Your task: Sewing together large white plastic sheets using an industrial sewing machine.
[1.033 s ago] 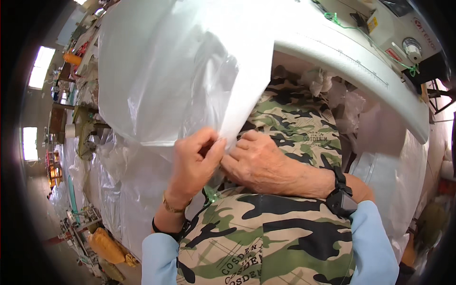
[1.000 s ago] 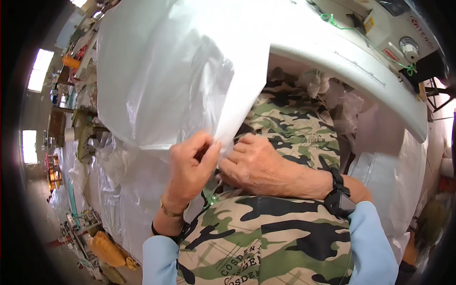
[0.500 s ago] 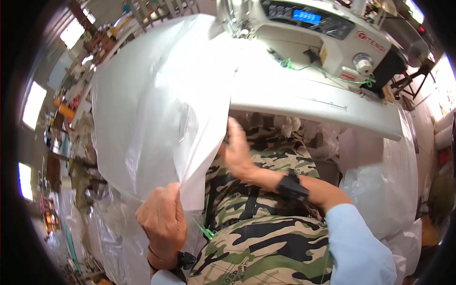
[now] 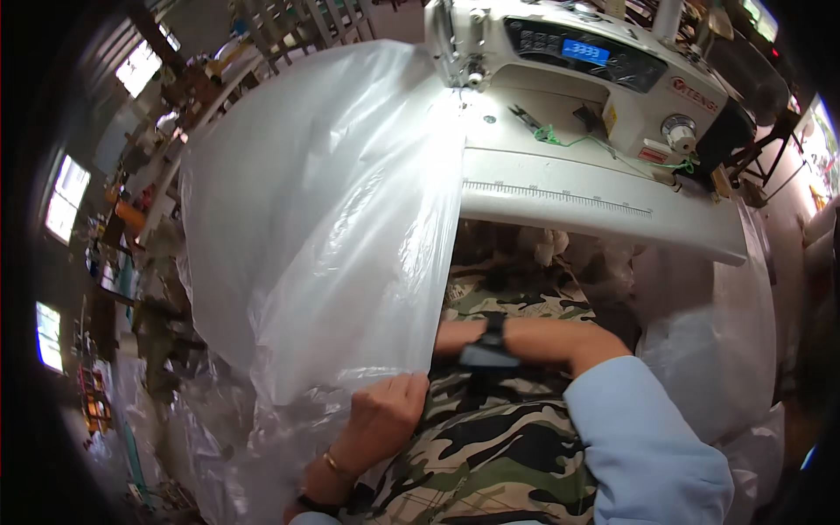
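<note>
The plastic sheet (image 4: 341, 219) hangs straighter from the sewing machine (image 4: 584, 54) now — likely easier to guide. Your left hand (image 4: 385, 411) pinches its edge; your right hand hides behind — can't tell its grip.

Bright windows (image 4: 68, 199) pierce a dim grey wall (image 4: 59, 276) at left; slatted furniture (image 4: 335, 22), perhaps a chair, stands beyond.

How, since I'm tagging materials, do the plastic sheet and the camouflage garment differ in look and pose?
Look: the plastic sheet is whitish, plain and glossy; the camouflage garment is patterned in green, black and tan.
Pose: the plastic sheet spreads up to the sewing machine, its edge held by the left hand; the camouflage garment covers the wearer's torso and lap.
Both are flexible and creased.
</note>
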Motion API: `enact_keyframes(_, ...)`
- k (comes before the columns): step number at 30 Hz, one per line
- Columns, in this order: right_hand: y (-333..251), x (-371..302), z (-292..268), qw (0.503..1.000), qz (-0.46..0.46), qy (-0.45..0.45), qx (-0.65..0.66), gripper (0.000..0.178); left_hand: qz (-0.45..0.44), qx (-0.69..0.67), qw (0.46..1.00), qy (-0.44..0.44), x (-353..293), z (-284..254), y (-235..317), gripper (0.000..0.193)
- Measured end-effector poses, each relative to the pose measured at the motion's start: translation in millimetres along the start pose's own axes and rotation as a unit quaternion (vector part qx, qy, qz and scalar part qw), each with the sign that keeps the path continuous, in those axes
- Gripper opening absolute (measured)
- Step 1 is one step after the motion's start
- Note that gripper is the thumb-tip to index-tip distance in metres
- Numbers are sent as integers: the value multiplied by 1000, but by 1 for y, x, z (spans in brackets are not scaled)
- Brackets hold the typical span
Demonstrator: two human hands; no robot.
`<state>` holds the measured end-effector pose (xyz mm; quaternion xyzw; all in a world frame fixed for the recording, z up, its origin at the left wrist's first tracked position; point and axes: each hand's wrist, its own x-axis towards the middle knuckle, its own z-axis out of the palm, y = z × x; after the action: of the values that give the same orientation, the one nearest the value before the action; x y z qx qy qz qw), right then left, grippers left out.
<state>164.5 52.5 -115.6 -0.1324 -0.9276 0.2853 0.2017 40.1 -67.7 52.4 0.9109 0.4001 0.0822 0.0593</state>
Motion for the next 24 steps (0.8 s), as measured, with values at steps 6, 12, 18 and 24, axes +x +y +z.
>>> enact_keyframes(6, -21, -58, -80, 860, 335, 66, 379, 33, -32, 6, 993, 112, -17, 61, -12, 4)
enact_keyframes(12, -70, -71, -93, 819, 277, 41, 501, 40, -103, -36, 985, 133, -22, 66, 1, 3)
enact_keyframes(18, -67, -72, -64, 808, 286, 50, 514, 43, -191, -229, 939, 170, -19, 74, 1, 9)
enact_keyframes(24, -76, -67, -60, 795, 340, 42, 500, 48, -345, -587, 732, 26, -23, 65, -6, 14)
